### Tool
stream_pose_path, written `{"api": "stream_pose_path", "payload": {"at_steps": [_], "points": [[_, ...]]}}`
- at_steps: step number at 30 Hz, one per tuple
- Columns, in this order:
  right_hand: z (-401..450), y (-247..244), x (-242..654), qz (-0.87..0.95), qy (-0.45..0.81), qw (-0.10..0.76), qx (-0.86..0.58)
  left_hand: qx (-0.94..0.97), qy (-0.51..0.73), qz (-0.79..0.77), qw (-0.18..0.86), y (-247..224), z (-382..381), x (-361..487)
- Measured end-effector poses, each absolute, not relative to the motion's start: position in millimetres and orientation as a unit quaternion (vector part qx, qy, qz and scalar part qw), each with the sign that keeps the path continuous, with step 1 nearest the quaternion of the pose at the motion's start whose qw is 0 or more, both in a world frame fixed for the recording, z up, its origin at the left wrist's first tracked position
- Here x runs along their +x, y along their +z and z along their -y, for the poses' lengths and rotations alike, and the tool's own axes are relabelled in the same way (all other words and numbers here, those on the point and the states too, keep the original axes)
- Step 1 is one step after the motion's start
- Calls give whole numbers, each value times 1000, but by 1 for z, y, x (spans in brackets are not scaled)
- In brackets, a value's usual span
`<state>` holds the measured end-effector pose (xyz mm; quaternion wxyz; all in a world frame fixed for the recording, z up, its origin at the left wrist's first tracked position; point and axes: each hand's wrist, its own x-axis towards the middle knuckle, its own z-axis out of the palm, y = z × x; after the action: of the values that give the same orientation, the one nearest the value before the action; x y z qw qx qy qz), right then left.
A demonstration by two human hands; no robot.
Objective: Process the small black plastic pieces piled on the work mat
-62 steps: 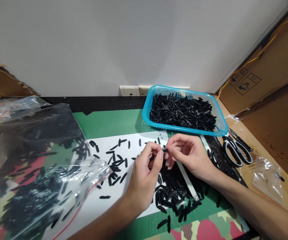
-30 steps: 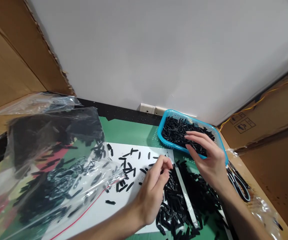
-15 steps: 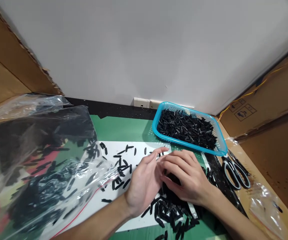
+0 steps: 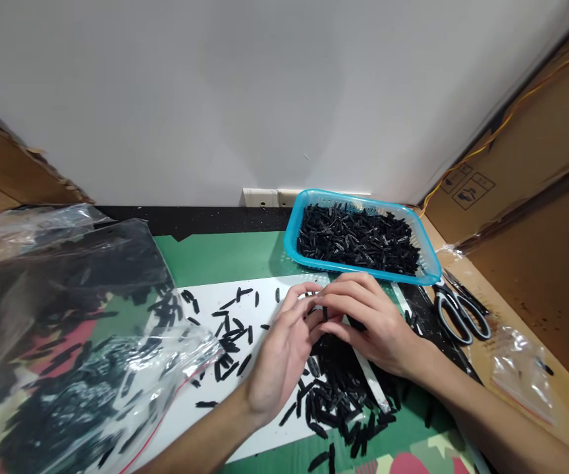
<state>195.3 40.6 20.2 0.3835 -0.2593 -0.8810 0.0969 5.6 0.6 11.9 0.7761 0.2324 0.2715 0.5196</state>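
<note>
One black strip (image 4: 325,313) is pinched in the right hand (image 4: 366,321) above a loose pile (image 4: 338,401); the left hand (image 4: 282,355) curls alongside, its hold unclear from where I stand. White paper (image 4: 267,299) covers part of the green surface (image 4: 215,257), before a grey wall (image 4: 265,99) and brown cardboard (image 4: 541,197).

Muted light — faint shadow on wall (image 4: 274,99), glints on plastic bag (image 4: 91,349)

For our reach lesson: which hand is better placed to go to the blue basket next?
Probably the right hand: it lies closer to the blue basket; the left hand sits farther left.
</note>
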Motion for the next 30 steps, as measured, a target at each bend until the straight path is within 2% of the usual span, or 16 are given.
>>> {"api": "stream_pose_path", "payload": {"at_steps": [6,16,20,25,30], "points": [[-40,26,197,861,187,396,-257,362,503,-341,707,3,3,11],[-42,33,202,853,287,353,-255,352,503,-347,709,9,2,10],[-42,34,200,807,345,384,-286,380,511,-371,676,4,4,9],[-44,31,197,760,359,445,-309,413,504,-394,648,3,4,9],[-44,30,198,744,387,451,-306,432,503,-406,629,4,6,8]]}}
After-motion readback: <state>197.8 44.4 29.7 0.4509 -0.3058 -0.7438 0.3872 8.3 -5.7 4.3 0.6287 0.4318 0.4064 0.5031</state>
